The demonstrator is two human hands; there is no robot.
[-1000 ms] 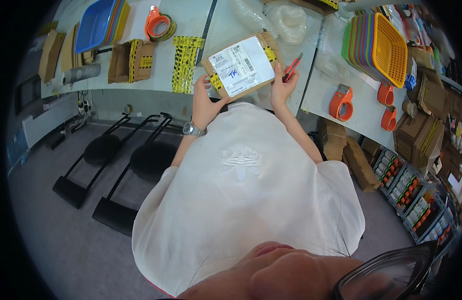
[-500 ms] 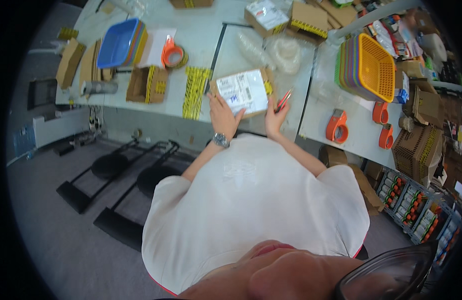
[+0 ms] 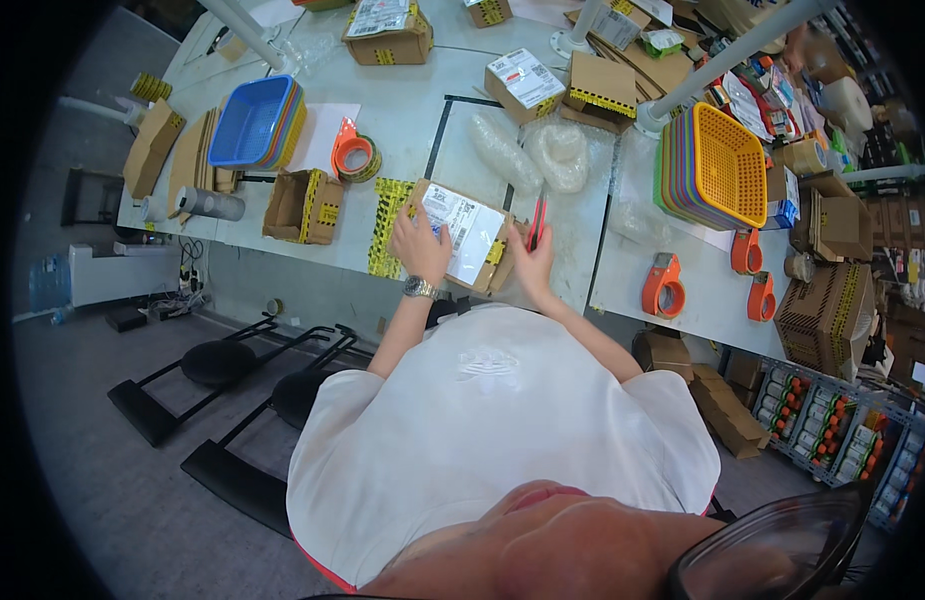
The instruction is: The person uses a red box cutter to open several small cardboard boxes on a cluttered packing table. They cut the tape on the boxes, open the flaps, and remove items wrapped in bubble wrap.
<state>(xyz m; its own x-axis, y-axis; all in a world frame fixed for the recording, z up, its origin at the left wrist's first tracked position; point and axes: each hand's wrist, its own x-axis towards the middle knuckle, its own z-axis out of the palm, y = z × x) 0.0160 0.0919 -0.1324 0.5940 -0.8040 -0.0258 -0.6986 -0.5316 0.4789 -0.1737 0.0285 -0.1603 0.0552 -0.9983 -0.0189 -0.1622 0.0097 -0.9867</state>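
Observation:
A flat cardboard box [image 3: 493, 272] with a white label [image 3: 461, 231] on top lies tilted near the table's front edge. My left hand [image 3: 419, 247], a metal watch [image 3: 419, 287] on its wrist, grips the box's left side with the thumb over the label. Closed around a slim red-and-black tool [image 3: 537, 224] that points away from me, my right hand [image 3: 532, 268] is at the box's right end. Its exact kind is too small to make out. Under the box's left end is a patch of yellow-and-black tape [image 3: 386, 214].
An open carton [image 3: 303, 206], an orange tape dispenser [image 3: 354, 157] and blue baskets [image 3: 250, 121] stand left. Clear plastic wrap [image 3: 559, 157] lies beyond the box. Yellow baskets [image 3: 729, 165] and an orange dispenser [image 3: 663, 287] are right. Black stools [image 3: 218, 363] stand below the table.
The box has turned clockwise, its right end swinging toward me. Both hands have moved with it, and the red tool now points more straight away. My view takes in more of the far table.

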